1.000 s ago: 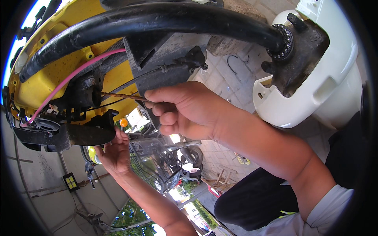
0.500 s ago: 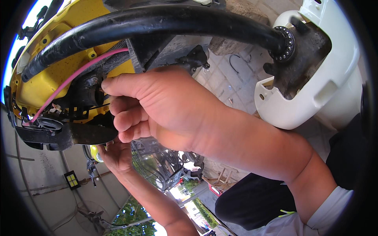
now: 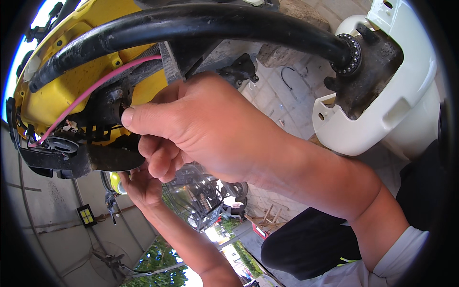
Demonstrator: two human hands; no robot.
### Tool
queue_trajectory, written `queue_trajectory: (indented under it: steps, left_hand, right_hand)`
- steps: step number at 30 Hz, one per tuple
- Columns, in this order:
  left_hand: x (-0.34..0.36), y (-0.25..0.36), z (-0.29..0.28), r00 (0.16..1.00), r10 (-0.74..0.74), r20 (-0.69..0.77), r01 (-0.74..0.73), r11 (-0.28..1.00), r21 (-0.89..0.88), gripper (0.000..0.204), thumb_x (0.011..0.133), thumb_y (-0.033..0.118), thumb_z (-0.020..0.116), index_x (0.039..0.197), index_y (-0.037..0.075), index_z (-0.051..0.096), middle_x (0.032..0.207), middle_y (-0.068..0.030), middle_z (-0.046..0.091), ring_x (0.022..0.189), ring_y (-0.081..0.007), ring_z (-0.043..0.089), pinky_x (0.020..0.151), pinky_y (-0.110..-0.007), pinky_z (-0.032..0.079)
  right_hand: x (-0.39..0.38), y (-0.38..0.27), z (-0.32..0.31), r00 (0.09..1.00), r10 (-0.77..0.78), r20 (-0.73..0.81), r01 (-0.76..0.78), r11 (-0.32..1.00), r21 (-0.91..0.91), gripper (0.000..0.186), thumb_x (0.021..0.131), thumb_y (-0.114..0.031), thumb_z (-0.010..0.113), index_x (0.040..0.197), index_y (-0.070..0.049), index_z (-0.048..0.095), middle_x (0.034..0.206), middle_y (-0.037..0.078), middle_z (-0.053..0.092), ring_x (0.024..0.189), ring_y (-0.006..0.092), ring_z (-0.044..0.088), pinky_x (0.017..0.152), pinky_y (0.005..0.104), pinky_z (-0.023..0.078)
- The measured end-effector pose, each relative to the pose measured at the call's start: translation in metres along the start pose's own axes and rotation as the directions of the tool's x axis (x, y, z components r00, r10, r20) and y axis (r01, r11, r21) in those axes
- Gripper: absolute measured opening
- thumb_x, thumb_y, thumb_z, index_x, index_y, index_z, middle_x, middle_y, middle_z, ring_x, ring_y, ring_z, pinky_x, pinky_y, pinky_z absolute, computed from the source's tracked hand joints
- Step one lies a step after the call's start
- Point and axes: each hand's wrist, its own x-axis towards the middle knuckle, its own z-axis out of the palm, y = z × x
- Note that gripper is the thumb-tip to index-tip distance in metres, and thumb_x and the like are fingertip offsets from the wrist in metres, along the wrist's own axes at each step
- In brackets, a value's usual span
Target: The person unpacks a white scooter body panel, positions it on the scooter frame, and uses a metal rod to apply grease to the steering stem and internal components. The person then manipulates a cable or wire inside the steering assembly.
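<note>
Right hand [image 3: 196, 117]: thumb [image 3: 143, 118] and fingers [image 3: 160, 160] drawn in narrow; whether anything is pinched between, cannot tell. Black tube [image 3: 101, 107] just left of thumb tip. Left hand [image 3: 143, 187] below right fingers, its fingers at lower edge of black panel [image 3: 107, 160], tips hidden, grip cannot tell. Above right fingers: pink hose [image 3: 90, 92], thick black bar [image 3: 201, 24]; farther left, yellow shell [image 3: 52, 98].

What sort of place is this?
Most likely a scooter or light-vehicle repair spot, partly open to the outdoors: a black steering tube with an exposed ball-bearing ring, stripped yellow bodywork, and green foliage visible beyond the grey wall panels.
</note>
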Motion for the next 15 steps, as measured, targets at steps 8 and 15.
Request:
queue_trajectory:
  steps: [8, 15]
  left_hand:
    - [0.002, -0.002, 0.001, 0.99, 0.03, -0.135, -0.035, 0.999, -0.035, 0.05, 0.097, 0.045, 0.052, 0.12, 0.001, 0.054, 0.116, -0.0191, 0.065, 0.103, -0.0369, 0.066, 0.093, -0.049, 0.048]
    - [0.003, 0.001, -0.011, 0.996, 0.022, -0.082, -0.027, 0.998, -0.057, 0.051, 0.096, 0.043, 0.056, 0.121, -0.001, 0.053, 0.117, -0.0186, 0.064, 0.109, -0.0368, 0.062, 0.095, -0.049, 0.046]
  right_hand:
    - [-0.01, 0.008, -0.021, 0.994, 0.046, -0.101, -0.068, 0.971, -0.228, 0.025, 0.086, -0.017, 0.064, 0.078, 0.007, 0.064, 0.067, 0.01, 0.063, 0.053, 0.0141, 0.063, 0.05, 0.0258, 0.051]
    - [-0.008, 0.049, -0.041, 0.981, 0.018, -0.193, -0.068, 0.963, -0.259, 0.022, 0.084, -0.011, 0.061, 0.073, 0.008, 0.063, 0.061, 0.009, 0.061, 0.049, 0.0144, 0.061, 0.045, 0.0257, 0.048]
